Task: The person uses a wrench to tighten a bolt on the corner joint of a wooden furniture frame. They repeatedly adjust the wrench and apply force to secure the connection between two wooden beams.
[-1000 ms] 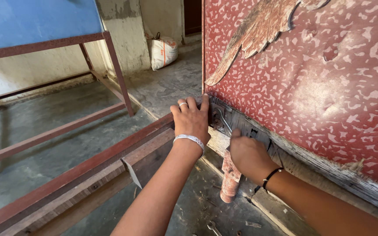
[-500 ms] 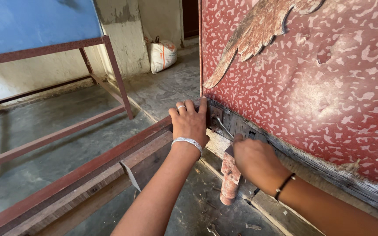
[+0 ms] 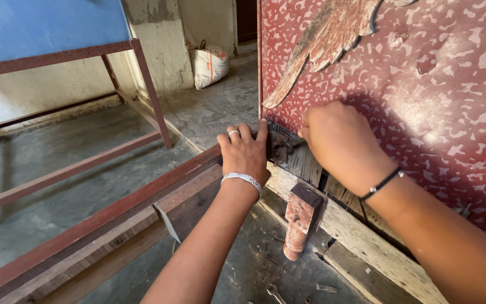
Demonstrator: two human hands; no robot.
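A large red speckled panel (image 3: 423, 84) with a carved wing (image 3: 327, 39) stands upright on the right. My left hand (image 3: 246, 152), with a ring and a silver bracelet, lies flat against its lower left corner beside a dark metal fitting (image 3: 281, 147). My right hand (image 3: 336, 138), with a black wrist band, is curled into a fist against the panel's bottom edge; what is inside the fist is hidden. Below it a rust-red block with a turned handle (image 3: 300, 219) leans on a worn wooden plank (image 3: 361, 239), touched by neither hand.
A red metal frame rail (image 3: 85, 228) runs diagonally across the concrete floor on the left. Behind it stands a blue-topped table frame (image 3: 147, 84). A white sack (image 3: 209, 65) sits by the far wall. A small spanner (image 3: 274, 293) lies on the floor near the bottom edge.
My right hand has let go of the rust-red block and risen to the panel's bottom edge. The left hand stays at the corner. The view has moved closer.
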